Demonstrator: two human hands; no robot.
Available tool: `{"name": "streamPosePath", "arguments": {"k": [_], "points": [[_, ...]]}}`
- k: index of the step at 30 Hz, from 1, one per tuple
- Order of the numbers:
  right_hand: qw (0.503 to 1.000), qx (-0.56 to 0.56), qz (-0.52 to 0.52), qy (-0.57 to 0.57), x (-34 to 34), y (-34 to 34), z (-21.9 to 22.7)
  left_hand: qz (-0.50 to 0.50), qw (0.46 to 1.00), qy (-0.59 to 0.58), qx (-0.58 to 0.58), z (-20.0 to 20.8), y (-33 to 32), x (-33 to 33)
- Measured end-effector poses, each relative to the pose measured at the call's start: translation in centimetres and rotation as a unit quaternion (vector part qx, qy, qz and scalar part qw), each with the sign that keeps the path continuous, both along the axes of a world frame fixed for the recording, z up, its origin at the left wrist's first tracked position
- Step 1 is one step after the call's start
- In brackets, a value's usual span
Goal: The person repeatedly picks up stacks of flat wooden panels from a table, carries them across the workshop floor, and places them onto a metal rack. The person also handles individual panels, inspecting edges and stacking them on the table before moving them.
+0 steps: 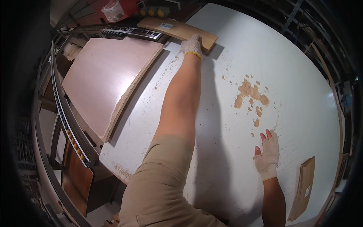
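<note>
My left arm, in a khaki sleeve, reaches far across a white worktop point(242, 132). My left hand point(192, 45), in a pale knit glove with a yellow cuff, grips the near edge of a wooden board point(177, 29) bearing a white label. Part of that board overhangs a metal roller track, and its right end is over the worktop. At the right, my right hand point(267, 153) is spread open and empty above the worktop, in a glove that leaves some fingertips bare. Beside it lies a short stack of wooden boards point(303, 189), also labelled.
A large pale pinkish panel point(113, 79) with a rough edge lies at the left. Next to it run a roller track point(132, 33) and a curved rail with small wheels point(70, 132). Brown worn patches point(249, 92) mark the worktop. Metal racking point(291, 17) stands at the far right.
</note>
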State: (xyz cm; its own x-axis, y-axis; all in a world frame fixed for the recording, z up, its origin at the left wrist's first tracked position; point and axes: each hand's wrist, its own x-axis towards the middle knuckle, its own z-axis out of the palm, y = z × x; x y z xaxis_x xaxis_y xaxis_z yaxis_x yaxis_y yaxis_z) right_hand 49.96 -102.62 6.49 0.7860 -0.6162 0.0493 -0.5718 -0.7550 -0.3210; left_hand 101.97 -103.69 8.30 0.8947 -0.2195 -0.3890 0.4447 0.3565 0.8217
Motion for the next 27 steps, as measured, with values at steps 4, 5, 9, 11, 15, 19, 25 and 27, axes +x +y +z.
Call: {"name": "streamPosePath", "arguments": {"k": [4,5,9,11,15,19,25,27], "points": [[0.996,-0.064,0.049,0.026,1.0,-0.9,1.1,0.004,0.988,-0.012,-0.154,-3.4,2.2,-0.4],[0.997,-0.060,0.046,0.029,0.5,-0.6,1.1,-0.033,0.978,-0.008,-0.206,-3.7,3.6,-2.4],[0.995,-0.089,0.026,0.027,0.1,-0.5,1.4,-0.226,0.952,-0.021,-0.203,0.5,14.9,-15.1],[0.995,-0.085,0.033,0.039,0.4,-0.4,1.7,-0.254,0.936,-0.028,-0.242,-0.3,19.0,-18.6],[0.994,-0.098,0.010,0.056,-0.6,-0.5,0.5,-0.339,0.887,-0.035,-0.312,-0.8,22.2,-24.5],[0.996,-0.074,0.001,0.045,-0.3,0.0,1.9,-0.330,0.906,0.006,-0.263,1.8,24.0,-28.7],[0.998,-0.049,-0.007,0.044,-0.3,-0.5,0.5,-0.440,0.881,0.006,-0.172,2.2,27.6,-32.8],[0.999,-0.038,-0.007,0.025,-1.1,-1.3,-0.9,-0.462,0.875,0.013,-0.145,3.0,28.3,-34.3]]}}
